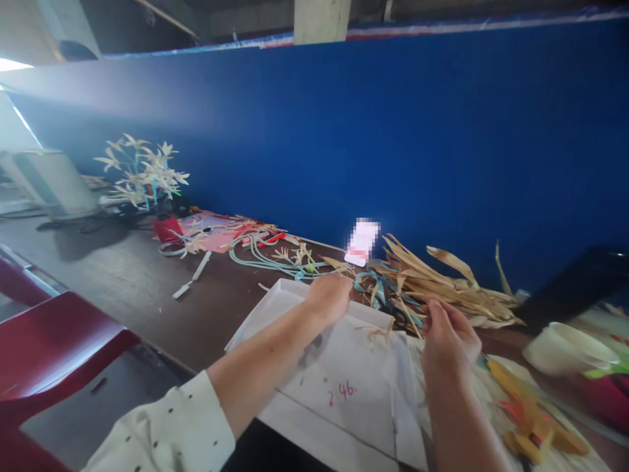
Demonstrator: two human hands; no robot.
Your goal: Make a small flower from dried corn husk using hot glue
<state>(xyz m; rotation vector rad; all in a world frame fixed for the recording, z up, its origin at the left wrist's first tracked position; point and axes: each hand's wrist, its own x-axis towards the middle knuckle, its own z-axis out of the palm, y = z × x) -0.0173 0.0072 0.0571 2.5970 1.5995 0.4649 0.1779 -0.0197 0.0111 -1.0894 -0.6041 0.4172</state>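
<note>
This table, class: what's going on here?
Someone's left hand is over the far edge of a white tray; the right hand is curled near its right side. What either holds, if anything, isn't clear. Dried leaf strips lie beyond the right hand, and pale flowers stand farther left on the table.

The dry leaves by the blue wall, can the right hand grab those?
Probably yes. The right hand is just on the near side of the dry leaves, and nothing seems to stand between them. It's too blurry to tell if its fingers are holding something, though.
</note>
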